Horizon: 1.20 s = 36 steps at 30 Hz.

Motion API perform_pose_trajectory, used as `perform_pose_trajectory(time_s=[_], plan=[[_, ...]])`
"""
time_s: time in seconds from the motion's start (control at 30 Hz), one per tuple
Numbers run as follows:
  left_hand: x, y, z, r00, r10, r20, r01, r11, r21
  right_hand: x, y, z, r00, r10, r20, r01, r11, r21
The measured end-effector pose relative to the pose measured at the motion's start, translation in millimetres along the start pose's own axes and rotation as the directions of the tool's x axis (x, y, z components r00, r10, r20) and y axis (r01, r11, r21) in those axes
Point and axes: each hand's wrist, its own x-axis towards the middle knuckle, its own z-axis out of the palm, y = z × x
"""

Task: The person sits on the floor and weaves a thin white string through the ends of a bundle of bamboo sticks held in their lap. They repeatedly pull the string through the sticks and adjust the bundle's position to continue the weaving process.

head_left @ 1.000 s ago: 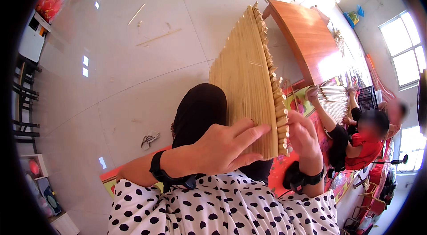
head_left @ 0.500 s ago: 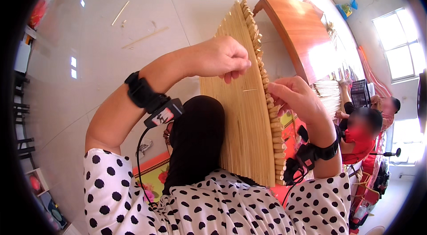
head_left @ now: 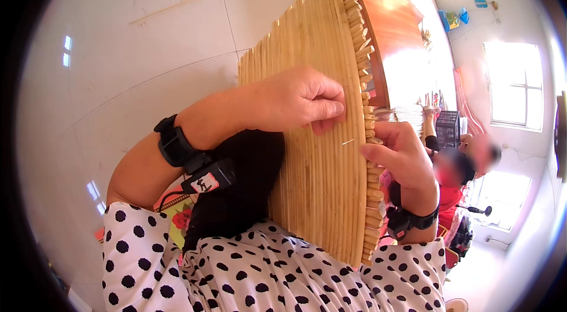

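Observation:
A broad panel of straw-coloured stalks (head_left: 307, 182), laid side by side, stands tilted across my lap. Stubby stalk ends line its right edge. My left hand (head_left: 316, 102) is closed in a pinch just over the panel's face; whatever its fingers hold is too small to make out. Lower down, my right hand (head_left: 401, 152) grips the right edge, thumb on the face and fingers partly hidden behind the stalk ends. A thin, shiny needle-like sliver (head_left: 348, 142) shows against the stalks beside the right thumb; whether it is stuck in them I cannot tell.
An orange-brown wooden table (head_left: 390, 34) stands beyond the panel's right edge. Two people sit at the right, one in red (head_left: 452, 194), near a black crate (head_left: 447, 129). Loose stalks (head_left: 165, 11) lie on the tiled floor at the upper left.
The panel appears nearer and more upright. My right hand has come closer to its edge, thumb now on the face. The left hand, still pinched, sits lower over the panel.

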Motion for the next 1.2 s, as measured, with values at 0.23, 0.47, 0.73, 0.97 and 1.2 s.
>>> perform_pose_trajectory(time_s=[0.23,0.47,0.73,0.97,1.2], plan=[[-5,-10,14,0.993,0.097,-0.061,-0.100,0.993,-0.057,0,-6,-7,0.998,0.031,0.053,-0.035,0.997,0.071],[-5,-23,33,0.946,0.261,-0.193,-0.257,0.965,0.047,0,4,-11,1.000,0.022,0.022,-0.025,0.988,0.150],[-3,-30,37,0.925,0.318,-0.207,-0.298,0.947,0.122,0,7,-22,0.993,0.116,0.002,-0.116,0.990,0.082],[-5,-33,36,0.921,0.353,-0.167,-0.341,0.935,0.093,2,7,-16,0.997,0.071,-0.013,-0.068,0.983,0.170],[-8,-31,39,0.905,0.390,-0.168,-0.374,0.920,0.119,0,18,-21,0.998,0.054,0.019,-0.057,0.980,0.191]])
